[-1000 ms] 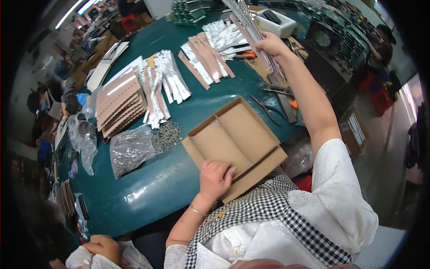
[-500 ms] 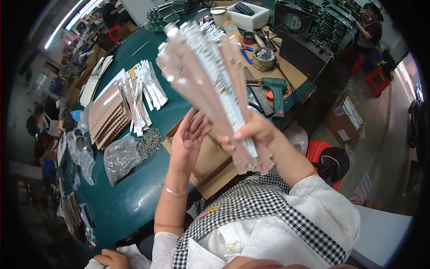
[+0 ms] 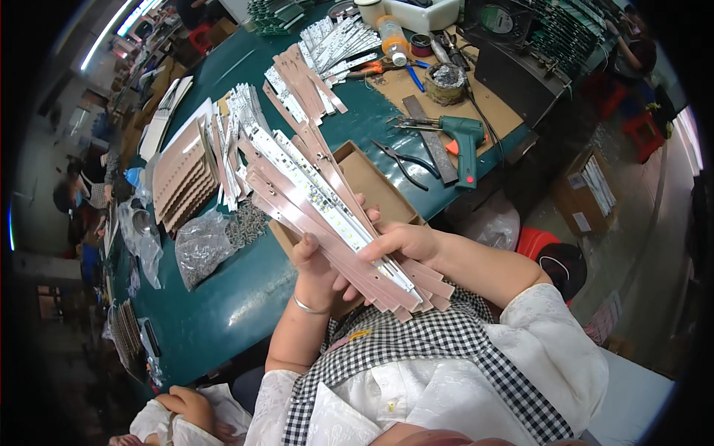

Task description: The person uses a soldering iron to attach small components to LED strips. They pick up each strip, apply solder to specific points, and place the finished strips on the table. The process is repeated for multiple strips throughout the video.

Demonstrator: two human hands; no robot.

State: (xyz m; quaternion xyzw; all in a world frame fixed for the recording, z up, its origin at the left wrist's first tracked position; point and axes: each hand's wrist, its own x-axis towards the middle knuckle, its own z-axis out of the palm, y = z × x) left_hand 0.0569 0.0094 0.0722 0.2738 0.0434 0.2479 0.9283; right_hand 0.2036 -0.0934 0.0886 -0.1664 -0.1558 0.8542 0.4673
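Both my hands hold a fanned bundle of LED light strips (image 3: 327, 201) over the front edge of the table. Some strips show white faces with small yellow chips; others show pinkish-brown backs. My left hand (image 3: 316, 269) is closed around the bundle's left side, thumb up and fingers partly hidden beneath. My right hand (image 3: 398, 239) grips from the right with its thumb lying across the white strips. Below the bundle, an open cardboard box (image 3: 372, 178) is partly covered.
More strips (image 3: 305, 85) lie on the green table (image 3: 245, 312). To the left are stacked brown boards (image 3: 182, 175), a bag of small metal parts (image 3: 201, 253) and loose screws (image 3: 249, 223). To the right lie pliers (image 3: 409, 160), a green soldering gun (image 3: 465, 145) and a bottle (image 3: 393, 37).
The bundle has come down and tilted leftward, fanning out. My left hand, open and apart from it before, has closed on its left side. My right hand keeps its hold, slightly lower.
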